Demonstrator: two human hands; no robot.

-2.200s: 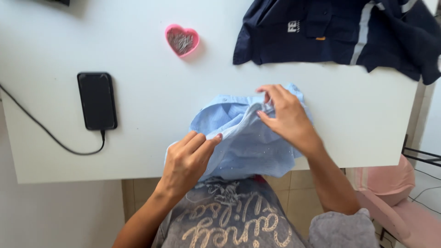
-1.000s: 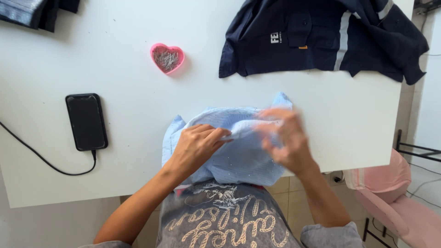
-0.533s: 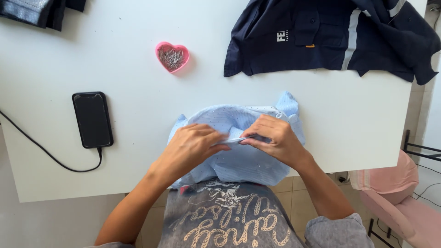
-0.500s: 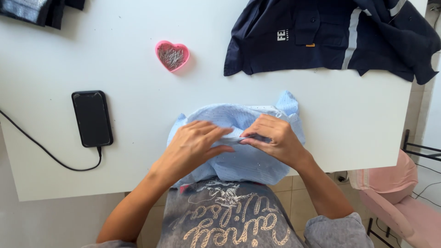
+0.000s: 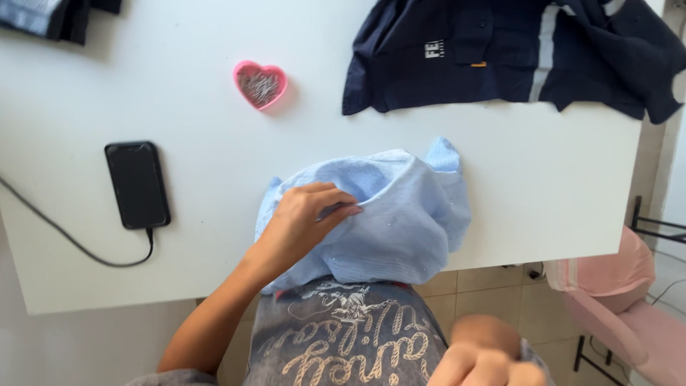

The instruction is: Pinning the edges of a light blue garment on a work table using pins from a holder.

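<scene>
Nearest the camera, the right hand (image 5: 486, 361) is seen blurred at the lower edge, drawn up close to the body; whether its fingers are together or apart cannot be told. Beyond it, the left hand (image 5: 304, 221) is laid on the light blue cloth (image 5: 400, 214), its fingers (image 5: 336, 207) pinched together on a fold. The cloth is bunched at the near edge of the white bench (image 5: 543, 179) and hangs over it. Left of the fingers a black phone (image 5: 137, 184) is lying with its cable attached. Farther off, a pink heart-shaped dish (image 5: 261, 83) of pins is set, and beyond to the right a dark navy garment (image 5: 500, 53) is spread.
</scene>
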